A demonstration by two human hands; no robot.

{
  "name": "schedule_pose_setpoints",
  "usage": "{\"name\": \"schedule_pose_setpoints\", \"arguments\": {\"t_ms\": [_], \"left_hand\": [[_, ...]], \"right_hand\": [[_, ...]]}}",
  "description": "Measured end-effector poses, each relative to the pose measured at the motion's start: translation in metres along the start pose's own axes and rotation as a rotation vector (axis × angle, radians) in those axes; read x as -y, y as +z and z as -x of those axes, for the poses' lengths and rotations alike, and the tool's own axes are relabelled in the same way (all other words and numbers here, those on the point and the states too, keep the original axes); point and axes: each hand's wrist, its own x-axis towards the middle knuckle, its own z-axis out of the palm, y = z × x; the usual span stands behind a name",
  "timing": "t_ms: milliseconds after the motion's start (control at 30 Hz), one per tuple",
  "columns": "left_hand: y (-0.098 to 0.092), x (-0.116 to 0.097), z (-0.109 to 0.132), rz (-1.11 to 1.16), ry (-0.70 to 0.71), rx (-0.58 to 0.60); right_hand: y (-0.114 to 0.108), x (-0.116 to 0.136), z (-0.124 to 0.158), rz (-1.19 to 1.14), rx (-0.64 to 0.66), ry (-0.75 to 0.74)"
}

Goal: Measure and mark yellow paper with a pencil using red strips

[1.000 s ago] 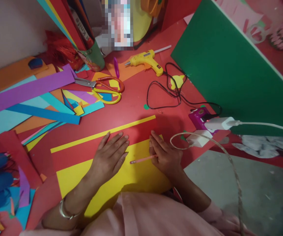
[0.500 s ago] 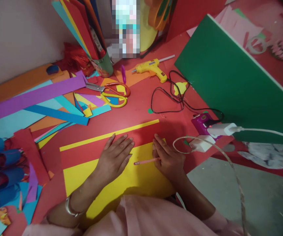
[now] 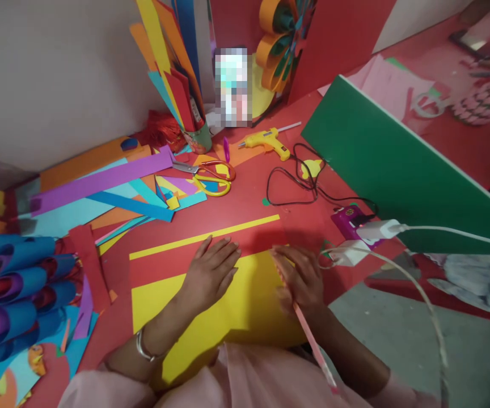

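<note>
Yellow paper [image 3: 249,303] under flat left hand [image 3: 211,275], pink pencil [image 3: 310,333] in pinch of right hand [image 3: 305,279].

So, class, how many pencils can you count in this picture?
1 for certain: the pink pencil, held in the right hand. Others may be hidden in the cup or among the blurred items at upper right.

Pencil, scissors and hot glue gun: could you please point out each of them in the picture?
Pencil [image 3: 310,336]: head view, on the bare part of its shaft.
Scissors [image 3: 194,169]: head view, near the pivot.
Hot glue gun [image 3: 265,139]: head view, on its yellow body.
</note>
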Motion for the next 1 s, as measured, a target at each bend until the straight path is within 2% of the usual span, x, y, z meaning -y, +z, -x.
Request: {"name": "schedule_pose_setpoints", "arguments": {"t_ms": [67,167,233,400,567,667,767,867,1000], "left_hand": [[0.0,0.0,0.0,-0.007,0.01,-0.001],[0.0,0.001,0.0,-0.002,0.016,-0.008],[-0.001,0.001,0.0,0.011,0.01,0.002],[0.0,0.001,0.0,0.013,0.011,-0.008],[0.004,0.004,0.002,0.002,0.034,-0.026],[0.004,0.004,0.003,-0.003,0.045,-0.023],[0.003,0.004,0.003,-0.008,0.046,-0.024],[0.002,0.003,0.002,-0.004,0.046,-0.016],[0.002,0.003,0.001,0.008,0.044,-0.018]], "right_hand": [[0.0,0.006,-0.008,-0.022,-0.022,-0.032],[0.01,0.015,-0.026,-0.069,0.079,-0.098],[0.02,0.02,-0.04,-0.115,0.121,-0.086],[0.039,0.015,-0.059,-0.305,0.021,0.118],[0.04,-0.016,-0.043,-0.253,-0.093,0.441],[0.04,-0.03,-0.032,-0.259,-0.146,0.583],[0.039,-0.038,-0.028,-0.305,-0.152,0.686],[0.038,-0.043,-0.027,-0.244,-0.167,0.77],[0.037,-0.045,-0.028,-0.202,-0.122,0.786]]}}
